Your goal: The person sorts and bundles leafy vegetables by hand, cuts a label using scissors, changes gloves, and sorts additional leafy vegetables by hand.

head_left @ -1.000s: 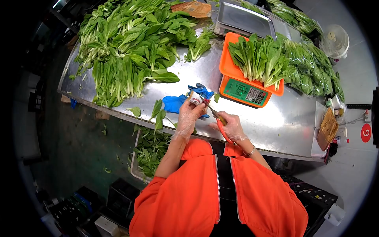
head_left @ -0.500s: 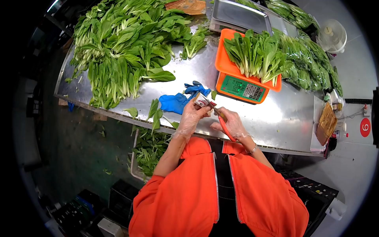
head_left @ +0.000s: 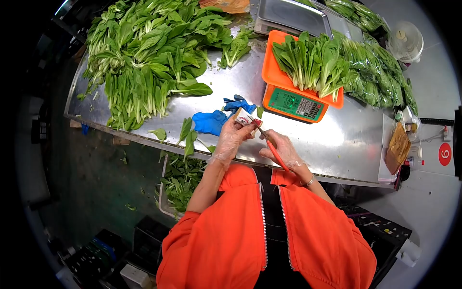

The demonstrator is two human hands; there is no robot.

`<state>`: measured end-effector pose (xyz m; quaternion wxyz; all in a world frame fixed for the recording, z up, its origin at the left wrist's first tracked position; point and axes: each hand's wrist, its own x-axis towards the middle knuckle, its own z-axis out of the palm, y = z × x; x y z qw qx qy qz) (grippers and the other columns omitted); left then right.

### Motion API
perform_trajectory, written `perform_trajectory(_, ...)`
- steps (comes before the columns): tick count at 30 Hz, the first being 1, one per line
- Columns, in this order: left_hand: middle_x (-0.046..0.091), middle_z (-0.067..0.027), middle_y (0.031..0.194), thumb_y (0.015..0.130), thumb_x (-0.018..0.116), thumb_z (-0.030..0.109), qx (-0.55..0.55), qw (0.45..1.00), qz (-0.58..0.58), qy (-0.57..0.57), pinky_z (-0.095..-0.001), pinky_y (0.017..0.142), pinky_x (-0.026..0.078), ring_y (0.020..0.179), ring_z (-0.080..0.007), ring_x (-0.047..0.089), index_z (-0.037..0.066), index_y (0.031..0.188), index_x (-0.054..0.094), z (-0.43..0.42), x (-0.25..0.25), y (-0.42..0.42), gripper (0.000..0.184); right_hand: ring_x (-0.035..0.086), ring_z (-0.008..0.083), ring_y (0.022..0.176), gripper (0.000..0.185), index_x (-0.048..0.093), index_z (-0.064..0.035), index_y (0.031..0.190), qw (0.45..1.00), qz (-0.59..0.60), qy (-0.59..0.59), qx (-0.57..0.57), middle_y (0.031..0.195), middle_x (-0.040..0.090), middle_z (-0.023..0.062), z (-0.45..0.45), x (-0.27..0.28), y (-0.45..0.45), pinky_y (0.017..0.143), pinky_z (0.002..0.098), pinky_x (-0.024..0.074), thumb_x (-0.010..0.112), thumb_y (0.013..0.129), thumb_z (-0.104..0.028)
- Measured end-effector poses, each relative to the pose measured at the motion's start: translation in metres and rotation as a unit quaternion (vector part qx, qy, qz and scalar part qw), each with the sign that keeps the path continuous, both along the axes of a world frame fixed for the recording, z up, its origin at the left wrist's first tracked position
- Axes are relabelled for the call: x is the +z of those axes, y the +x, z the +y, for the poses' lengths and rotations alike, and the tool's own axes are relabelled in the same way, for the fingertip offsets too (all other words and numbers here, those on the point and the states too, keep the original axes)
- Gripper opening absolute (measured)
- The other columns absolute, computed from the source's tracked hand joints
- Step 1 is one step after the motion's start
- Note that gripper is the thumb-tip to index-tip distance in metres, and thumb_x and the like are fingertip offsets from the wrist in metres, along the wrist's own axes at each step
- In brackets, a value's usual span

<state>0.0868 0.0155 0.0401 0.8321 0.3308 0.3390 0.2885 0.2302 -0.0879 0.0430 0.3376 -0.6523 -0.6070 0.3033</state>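
Near the front edge of the metal table, my left hand point(head_left: 231, 140), in a clear plastic glove, grips a small white-and-red packet point(head_left: 244, 118). Its fingers hide part of the packet, so I cannot tell its contents. My right hand point(head_left: 285, 151), gloved the same way, is closed on red-handled scissors point(head_left: 277, 157). The metal blades point up and left and meet the packet's right edge. Just behind my left hand lie crumpled blue gloves point(head_left: 210, 123). Loose green leaves point(head_left: 186, 135) rest to the left of them.
A large heap of leafy greens point(head_left: 144, 62) covers the table's left. An orange scale point(head_left: 270, 72) carries a bunch of greens point(head_left: 313, 65); bagged greens point(head_left: 378, 77) lie beyond it. A second scale point(head_left: 293, 18) stands behind. Below the edge sits a bin of leaves point(head_left: 180, 185).
The view has shifted slightly. Both hands keep their hold, and the scissors stay at the packet's edge with only small movement.
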Motion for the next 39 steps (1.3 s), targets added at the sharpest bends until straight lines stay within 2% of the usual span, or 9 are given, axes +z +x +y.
perform_trajectory(13, 0.057, -0.0038, 0.086, 0.072, 0.064, 0.006, -0.054, 0.998, -0.013, 0.018, -0.0217, 0.062, 0.045, 0.075, -0.0090, 0.053, 0.003, 0.106, 0.046, 0.003, 0.007, -0.004, 0.039, 0.053, 0.0282, 0.053, 0.036, 0.051, -0.0032, 0.085, 0.991, 0.051, -0.119, -0.023, 0.056, 0.051, 0.0126, -0.005, 0.009, -0.006, 0.052, 0.0342, 0.0422, 0.065, 0.071, -0.033)
perform_trajectory(19, 0.056, -0.0028, 0.087, 0.072, 0.065, 0.007, -0.092, 0.996, -0.013, 0.007, -0.0210, 0.063, 0.044, 0.074, -0.0086, 0.053, 0.003, 0.108, 0.045, -0.005, 0.008, 0.003, 0.041, 0.053, 0.0295, 0.051, 0.038, 0.050, -0.0040, 0.088, 0.997, -0.058, 0.034, -0.049, 0.057, 0.052, 0.0150, -0.006, -0.002, -0.004, 0.050, 0.0349, 0.0413, 0.064, 0.072, -0.036)
perform_trajectory(25, 0.056, -0.0036, 0.087, 0.071, 0.066, 0.008, -0.107, 0.994, -0.017, -0.001, -0.0199, 0.063, 0.043, 0.074, -0.0087, 0.053, 0.002, 0.112, 0.042, -0.004, 0.002, 0.002, 0.048, 0.054, 0.0256, 0.049, 0.039, 0.050, -0.0036, 0.088, 0.993, 0.028, -0.093, -0.062, 0.053, 0.050, 0.0130, -0.011, 0.005, -0.008, 0.049, 0.0348, 0.0402, 0.065, 0.071, -0.035)
perform_trajectory(28, 0.056, -0.0043, 0.087, 0.071, 0.066, 0.008, -0.105, 0.994, -0.003, -0.006, -0.0205, 0.062, 0.044, 0.074, -0.0093, 0.053, 0.002, 0.115, 0.039, -0.004, -0.007, 0.002, 0.051, 0.056, 0.0240, 0.059, 0.040, 0.050, -0.0026, 0.091, 0.987, 0.037, -0.147, -0.060, 0.062, 0.053, 0.0138, -0.018, 0.003, 0.002, 0.054, 0.0337, 0.0422, 0.066, 0.071, -0.033)
perform_trajectory(30, 0.056, -0.0047, 0.086, 0.072, 0.065, 0.007, -0.098, 0.995, 0.002, -0.009, -0.0211, 0.061, 0.044, 0.074, -0.0097, 0.053, 0.002, 0.116, 0.037, 0.000, -0.008, -0.002, 0.053, 0.056, 0.0248, 0.071, 0.043, 0.050, -0.0014, 0.095, 0.999, -0.004, -0.015, -0.048, 0.076, 0.055, 0.0143, -0.032, -0.012, 0.022, 0.063, 0.0333, 0.0437, 0.065, 0.071, -0.034)
perform_trajectory(31, 0.056, -0.0055, 0.087, 0.074, 0.063, 0.004, -0.065, 0.997, -0.016, -0.032, -0.0228, 0.061, 0.045, 0.074, -0.0111, 0.054, 0.004, 0.119, 0.035, 0.004, -0.006, -0.005, 0.053, 0.054, 0.0265, 0.080, 0.046, 0.050, -0.0007, 0.098, 0.986, 0.004, -0.139, -0.089, 0.087, 0.055, 0.0140, -0.041, -0.006, 0.034, 0.070, 0.0333, 0.0437, 0.064, 0.072, -0.036)
perform_trajectory(36, 0.052, -0.0026, 0.080, 0.078, 0.056, 0.003, -0.113, 0.977, -0.126, -0.127, -0.0220, 0.054, 0.039, 0.064, -0.0102, 0.049, 0.011, 0.127, 0.030, 0.012, -0.008, -0.011, 0.056, 0.054, 0.0313, 0.086, 0.049, 0.049, -0.0046, 0.105, 0.942, -0.213, -0.213, -0.147, 0.094, 0.054, 0.0181, -0.086, -0.020, 0.084, 0.074, 0.0366, 0.0445, 0.069, 0.064, -0.023)
perform_trajectory(38, 0.051, -0.0023, 0.078, 0.078, 0.056, 0.003, -0.128, 0.972, -0.130, -0.145, -0.0216, 0.053, 0.037, 0.063, -0.0096, 0.046, 0.011, 0.127, 0.030, 0.008, 0.000, -0.009, 0.056, 0.049, 0.0324, 0.096, 0.055, 0.047, -0.0081, 0.113, 0.861, -0.438, -0.224, -0.128, 0.108, 0.047, 0.0196, -0.088, -0.001, 0.082, 0.081, 0.0373, 0.0428, 0.068, 0.062, -0.017)
perform_trajectory(39, 0.049, -0.0019, 0.077, 0.078, 0.055, 0.003, -0.144, 0.967, -0.134, -0.160, -0.0212, 0.052, 0.036, 0.061, -0.0091, 0.043, 0.012, 0.127, 0.031, 0.007, 0.005, -0.007, 0.055, 0.046, 0.0309, 0.103, 0.056, 0.046, -0.0110, 0.116, 0.907, -0.358, -0.192, -0.113, 0.117, 0.042, 0.0181, -0.070, 0.024, 0.074, 0.085, 0.0373, 0.0413, 0.067, 0.064, -0.014)
